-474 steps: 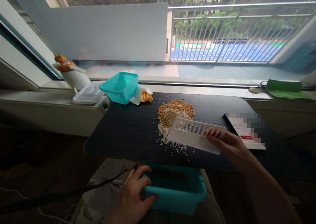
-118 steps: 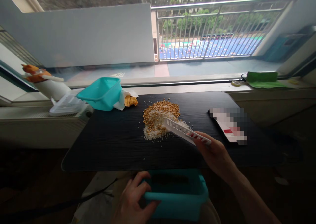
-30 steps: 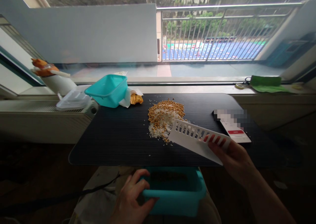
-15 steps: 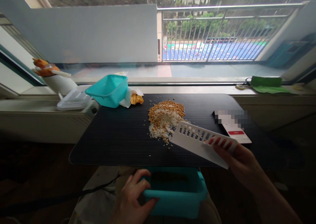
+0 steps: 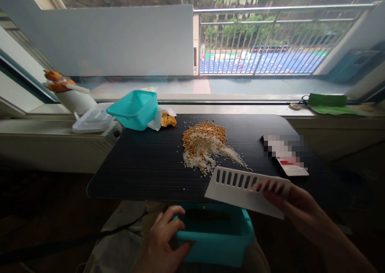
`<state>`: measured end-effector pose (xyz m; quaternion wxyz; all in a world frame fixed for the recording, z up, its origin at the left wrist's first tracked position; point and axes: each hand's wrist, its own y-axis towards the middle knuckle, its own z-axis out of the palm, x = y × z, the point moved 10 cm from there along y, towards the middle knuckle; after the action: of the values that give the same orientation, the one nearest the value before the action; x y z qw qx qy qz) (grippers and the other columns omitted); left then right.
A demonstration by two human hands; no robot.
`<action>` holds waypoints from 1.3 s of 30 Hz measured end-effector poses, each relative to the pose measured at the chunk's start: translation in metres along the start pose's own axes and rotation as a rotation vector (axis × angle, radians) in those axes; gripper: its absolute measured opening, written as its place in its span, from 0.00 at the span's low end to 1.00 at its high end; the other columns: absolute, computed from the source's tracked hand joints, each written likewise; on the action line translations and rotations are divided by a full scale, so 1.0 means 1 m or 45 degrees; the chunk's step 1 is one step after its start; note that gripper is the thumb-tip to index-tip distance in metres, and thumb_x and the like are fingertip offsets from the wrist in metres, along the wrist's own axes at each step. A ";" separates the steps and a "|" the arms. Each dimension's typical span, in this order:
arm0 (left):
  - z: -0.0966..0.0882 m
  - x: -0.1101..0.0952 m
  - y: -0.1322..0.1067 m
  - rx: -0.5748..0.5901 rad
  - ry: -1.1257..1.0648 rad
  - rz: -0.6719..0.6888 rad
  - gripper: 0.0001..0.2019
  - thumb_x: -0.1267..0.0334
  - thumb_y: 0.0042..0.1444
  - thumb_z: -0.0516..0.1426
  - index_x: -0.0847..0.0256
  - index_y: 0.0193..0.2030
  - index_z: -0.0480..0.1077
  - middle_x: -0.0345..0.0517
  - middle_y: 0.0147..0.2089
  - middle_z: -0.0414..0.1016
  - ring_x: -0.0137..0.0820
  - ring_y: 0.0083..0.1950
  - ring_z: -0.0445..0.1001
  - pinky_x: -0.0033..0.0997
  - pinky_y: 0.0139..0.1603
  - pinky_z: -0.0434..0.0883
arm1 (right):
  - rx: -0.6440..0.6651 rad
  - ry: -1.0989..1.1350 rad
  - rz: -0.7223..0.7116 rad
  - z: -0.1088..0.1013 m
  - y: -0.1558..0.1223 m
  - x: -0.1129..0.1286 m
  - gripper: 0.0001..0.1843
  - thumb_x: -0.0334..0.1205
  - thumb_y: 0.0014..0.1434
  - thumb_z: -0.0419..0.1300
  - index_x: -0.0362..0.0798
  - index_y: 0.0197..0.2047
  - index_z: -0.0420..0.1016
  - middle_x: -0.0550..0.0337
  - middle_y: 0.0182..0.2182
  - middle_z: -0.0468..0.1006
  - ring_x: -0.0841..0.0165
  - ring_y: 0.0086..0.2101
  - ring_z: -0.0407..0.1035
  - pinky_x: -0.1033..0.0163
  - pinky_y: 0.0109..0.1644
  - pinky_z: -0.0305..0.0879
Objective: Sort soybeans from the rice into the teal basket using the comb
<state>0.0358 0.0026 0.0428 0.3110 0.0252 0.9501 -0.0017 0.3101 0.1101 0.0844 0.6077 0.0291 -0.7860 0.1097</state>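
At the bottom centre of the frame the left hand [image 5: 164,245] curls its fingers over the near rim of a teal basket [image 5: 221,245], which sits below the front edge of the table. To the lower right, the right hand [image 5: 300,209] pinches a white slotted scraper [image 5: 240,189], fingers showing red through its slots; the scraper hangs at the table's front edge, above the basket. The black ribbed tabletop [image 5: 141,168] fills the middle of the frame. On it, just beyond the scraper, lies a heap of yellow beans and white rice [image 5: 206,144], with a thin trail of rice running toward the scraper. A white card [image 5: 290,164] lies at the right. At the table's far left corner a teal tub [image 5: 134,108] stands tilted, with a clear lidded box [image 5: 92,120] beside it on the radiator cover. Along the sill at the far right lies a green cloth [image 5: 329,102]. Through the window, a metal railing [image 5: 270,36] shows in the upper right.
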 end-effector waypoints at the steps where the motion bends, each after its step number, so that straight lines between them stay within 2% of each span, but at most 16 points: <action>1: 0.000 0.000 0.000 0.000 0.002 0.000 0.06 0.71 0.48 0.60 0.57 0.27 0.68 0.46 0.51 0.74 0.38 0.46 0.77 0.37 0.46 0.74 | -0.039 0.023 -0.005 -0.002 0.002 0.000 0.16 0.54 0.54 0.65 0.52 0.39 0.82 0.55 0.38 0.84 0.56 0.40 0.77 0.58 0.45 0.73; 4: 0.001 0.001 -0.001 0.000 0.004 0.001 0.05 0.71 0.48 0.60 0.57 0.27 0.69 0.47 0.51 0.74 0.38 0.46 0.77 0.37 0.46 0.75 | -0.151 0.064 -0.036 -0.004 0.012 0.001 0.19 0.56 0.52 0.66 0.51 0.41 0.81 0.55 0.39 0.84 0.55 0.42 0.77 0.56 0.47 0.73; 7: 0.001 0.001 -0.002 -0.004 0.001 0.005 0.05 0.71 0.47 0.60 0.56 0.28 0.69 0.46 0.51 0.74 0.38 0.47 0.77 0.36 0.47 0.75 | -0.186 0.056 -0.096 0.001 0.021 0.005 0.20 0.56 0.52 0.67 0.50 0.40 0.81 0.54 0.39 0.84 0.54 0.42 0.77 0.55 0.48 0.72; 11: -0.003 0.001 -0.002 -0.028 0.006 0.016 0.05 0.71 0.47 0.60 0.56 0.28 0.69 0.46 0.51 0.75 0.38 0.48 0.77 0.38 0.50 0.75 | -0.132 0.067 -0.091 0.008 0.023 0.004 0.18 0.54 0.53 0.66 0.50 0.41 0.81 0.54 0.37 0.84 0.56 0.39 0.77 0.56 0.44 0.73; 17: -0.006 0.003 -0.002 -0.056 -0.008 0.002 0.06 0.72 0.46 0.61 0.56 0.27 0.70 0.45 0.50 0.75 0.38 0.45 0.78 0.35 0.45 0.75 | -0.111 0.074 -0.083 0.007 0.019 0.004 0.17 0.53 0.54 0.66 0.51 0.41 0.81 0.56 0.36 0.84 0.57 0.38 0.77 0.58 0.43 0.73; 21: -0.007 0.004 -0.002 -0.042 -0.011 -0.016 0.06 0.71 0.46 0.61 0.57 0.26 0.70 0.46 0.50 0.75 0.38 0.46 0.77 0.35 0.45 0.75 | -0.077 0.067 -0.102 0.013 0.020 0.003 0.16 0.53 0.55 0.65 0.50 0.41 0.81 0.56 0.35 0.84 0.58 0.37 0.77 0.59 0.42 0.73; 24: -0.008 0.005 -0.004 -0.050 0.004 -0.014 0.06 0.71 0.47 0.61 0.57 0.26 0.69 0.45 0.50 0.75 0.38 0.47 0.78 0.36 0.48 0.75 | 0.004 0.031 -0.126 0.024 0.021 0.005 0.15 0.52 0.57 0.64 0.50 0.42 0.80 0.56 0.36 0.83 0.60 0.38 0.76 0.61 0.43 0.72; 28: -0.010 0.009 -0.006 -0.066 0.019 0.006 0.06 0.70 0.48 0.61 0.57 0.27 0.69 0.46 0.50 0.75 0.38 0.48 0.78 0.38 0.50 0.74 | 0.250 -0.057 -0.133 0.045 0.014 0.010 0.15 0.51 0.60 0.60 0.49 0.41 0.80 0.56 0.37 0.83 0.61 0.38 0.76 0.63 0.42 0.73; 30: -0.012 0.010 -0.007 -0.082 0.024 0.020 0.05 0.70 0.48 0.61 0.57 0.27 0.69 0.47 0.49 0.75 0.38 0.49 0.77 0.38 0.51 0.74 | 0.306 -0.074 -0.120 0.048 0.009 0.012 0.15 0.51 0.60 0.60 0.50 0.41 0.80 0.56 0.37 0.83 0.60 0.38 0.76 0.62 0.42 0.73; 32: -0.013 0.011 -0.008 -0.089 0.030 0.025 0.05 0.70 0.48 0.61 0.57 0.27 0.69 0.46 0.49 0.75 0.38 0.49 0.78 0.39 0.51 0.74 | 0.223 -0.051 -0.111 0.039 0.009 0.013 0.15 0.51 0.59 0.62 0.50 0.41 0.81 0.55 0.38 0.83 0.59 0.38 0.76 0.60 0.43 0.73; 36: -0.015 0.010 -0.007 -0.115 0.034 0.020 0.06 0.71 0.45 0.61 0.57 0.26 0.69 0.45 0.48 0.76 0.39 0.47 0.78 0.39 0.50 0.75 | -0.114 0.010 -0.116 0.009 0.017 0.014 0.17 0.55 0.54 0.65 0.51 0.41 0.81 0.55 0.39 0.83 0.55 0.42 0.76 0.55 0.47 0.72; 39: -0.014 0.008 -0.006 -0.102 0.024 0.018 0.06 0.71 0.45 0.62 0.56 0.26 0.70 0.45 0.49 0.76 0.38 0.46 0.78 0.36 0.47 0.76 | -0.208 0.023 -0.126 0.002 0.024 0.011 0.20 0.57 0.51 0.67 0.51 0.40 0.81 0.54 0.37 0.84 0.54 0.40 0.77 0.53 0.46 0.73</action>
<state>0.0209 -0.0031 0.0493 0.3028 0.0196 0.9520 0.0388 0.3013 0.1338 0.0915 0.6197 0.0174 -0.7845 0.0154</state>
